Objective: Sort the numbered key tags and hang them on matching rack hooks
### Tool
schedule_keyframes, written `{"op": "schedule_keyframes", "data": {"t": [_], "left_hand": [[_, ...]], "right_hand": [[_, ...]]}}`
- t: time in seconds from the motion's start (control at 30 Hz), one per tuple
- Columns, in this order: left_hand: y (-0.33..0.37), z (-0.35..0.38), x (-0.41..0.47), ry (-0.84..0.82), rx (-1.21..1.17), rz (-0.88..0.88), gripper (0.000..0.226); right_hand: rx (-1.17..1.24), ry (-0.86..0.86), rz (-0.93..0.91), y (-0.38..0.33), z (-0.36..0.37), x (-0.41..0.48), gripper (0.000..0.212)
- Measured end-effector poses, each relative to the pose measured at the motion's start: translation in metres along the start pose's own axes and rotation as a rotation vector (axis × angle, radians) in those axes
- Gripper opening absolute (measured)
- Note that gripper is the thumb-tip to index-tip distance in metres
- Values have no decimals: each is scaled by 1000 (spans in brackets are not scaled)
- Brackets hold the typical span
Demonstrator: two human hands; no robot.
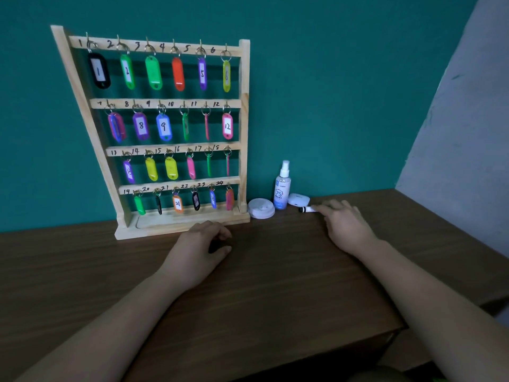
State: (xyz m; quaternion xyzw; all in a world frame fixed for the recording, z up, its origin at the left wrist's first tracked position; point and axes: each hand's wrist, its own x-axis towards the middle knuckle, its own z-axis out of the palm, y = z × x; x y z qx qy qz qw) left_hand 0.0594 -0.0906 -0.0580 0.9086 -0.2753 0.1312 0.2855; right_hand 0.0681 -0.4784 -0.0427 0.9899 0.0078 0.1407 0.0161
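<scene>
A wooden key rack [243, 128] stands against the teal wall, with four numbered rows of hooks. Coloured key tags hang on the hooks, among them a black tag 1 [99, 70], a blue tag 9 [164, 127] and a pink tag 12 [227, 126]. My left hand [202, 248] rests on the table just in front of the rack's base, fingers loosely curled, holding nothing. My right hand [344, 224] lies flat to the right, its fingertips touching a small black-and-white marker [306, 209].
A white round lid [261, 208], a spray bottle [282, 187] and a small white case [298, 199] stand right of the rack. The brown table [261, 285] ends at an edge on the right, beside a grey wall.
</scene>
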Motion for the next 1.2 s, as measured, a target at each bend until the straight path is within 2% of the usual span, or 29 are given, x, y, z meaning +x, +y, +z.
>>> {"op": "schedule_keyframes", "data": {"t": [0.07,0.2,0.27,0.37,0.43,0.53,0.63,0.83,1.0,1.1,1.2], "left_hand": [[-1,0,0,-4,-4,3,24],[-4,0,0,-7,0,7,23],[-3,0,0,-12,0,12,21],[-2,1,0,-14,-3,13,20],[-2,1,0,-13,-6,11,19],[-4,0,0,-16,-12,16,18],[-3,-1,-1,-14,-14,14,17],[-2,0,-2,-10,-9,17,16],[-3,0,0,-18,-10,7,15],[-2,0,0,-5,-7,14,16],[-3,1,-2,-2,-2,-12,20]], "right_hand": [[2,-83,-4,-7,3,-2,63],[95,-175,119,5,7,5,51],[118,-198,190,14,10,11,55],[126,-251,184,19,13,21,62],[151,-232,212,19,17,26,63],[146,-67,409,23,20,30,60],[191,-128,521,33,15,35,69],[210,-223,497,38,16,51,72],[184,-261,326,16,14,50,70],[190,-250,306,10,13,50,70],[214,-132,325,11,18,48,71]]}}
